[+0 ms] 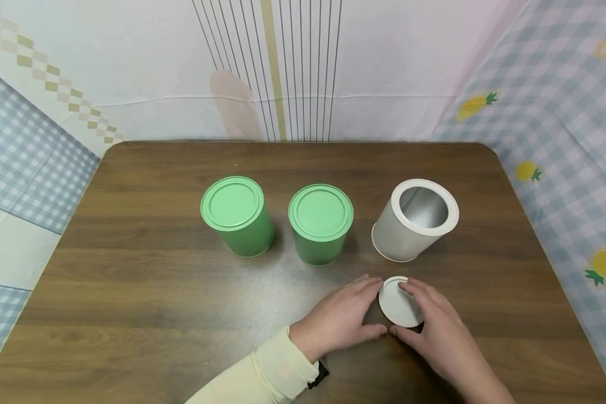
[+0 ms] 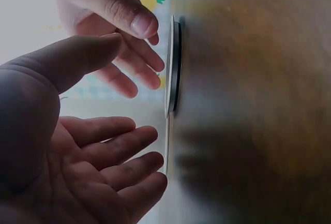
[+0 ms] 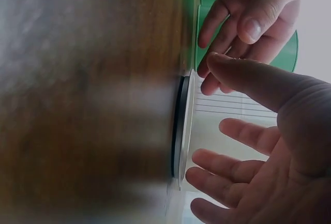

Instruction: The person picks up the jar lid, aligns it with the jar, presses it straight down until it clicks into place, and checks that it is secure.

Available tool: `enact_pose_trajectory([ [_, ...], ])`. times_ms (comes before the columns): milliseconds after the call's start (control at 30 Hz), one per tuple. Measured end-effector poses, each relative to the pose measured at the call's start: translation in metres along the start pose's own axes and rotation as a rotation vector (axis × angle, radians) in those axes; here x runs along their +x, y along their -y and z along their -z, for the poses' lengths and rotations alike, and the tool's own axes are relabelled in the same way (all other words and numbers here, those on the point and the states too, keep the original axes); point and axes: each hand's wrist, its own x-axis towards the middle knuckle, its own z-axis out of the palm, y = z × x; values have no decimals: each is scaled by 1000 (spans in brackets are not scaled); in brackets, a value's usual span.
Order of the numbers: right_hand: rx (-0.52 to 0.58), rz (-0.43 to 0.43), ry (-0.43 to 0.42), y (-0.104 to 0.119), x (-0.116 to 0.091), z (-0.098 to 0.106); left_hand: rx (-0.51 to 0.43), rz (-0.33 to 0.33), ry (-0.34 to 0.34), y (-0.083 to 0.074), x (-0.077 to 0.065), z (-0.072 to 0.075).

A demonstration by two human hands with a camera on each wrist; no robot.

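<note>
A round white lid [image 1: 400, 303] lies flat on the wooden table, just in front of an open white can [image 1: 395, 235] whose metal inside shows. My left hand [image 1: 340, 320] is at the lid's left side, fingers loosely extended and thumb apart. On the lid's right side, my right hand [image 1: 436, 322] arches with its fingers over the edge in the head view. In the left wrist view the lid [image 2: 174, 69] stands clear of both hands' fingertips by a small gap. The right wrist view shows the lid [image 3: 185, 131] near the relaxed right fingers [image 3: 222, 182].
Two green cans with lids on, one at left [image 1: 237, 216] and one in the middle [image 1: 320, 224], stand in a row with the white can. Patterned cloth [image 1: 560, 140] hangs around the back and sides of the table [image 1: 131, 269].
</note>
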Motion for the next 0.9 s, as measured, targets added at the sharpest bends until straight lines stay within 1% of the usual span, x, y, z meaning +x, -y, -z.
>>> enact_pose_trajectory([
  [133,-9,-31,37,1,-2,1,5,-6,16,3,1,-1],
  [367,-30,-67,69,0,-2,5,2,-9,33,3,6,-2],
  [533,-40,-106,128,-2,-2,9,-3,6,50,2,9,-3],
  [667,-41,-111,155,-4,-2,11,-2,2,48,2,12,-3],
  [800,-66,-103,162,-7,-4,12,-7,-16,42,2,15,-4],
  [900,-88,-92,153,-9,-5,13,-5,-24,43,1,16,-6],
])
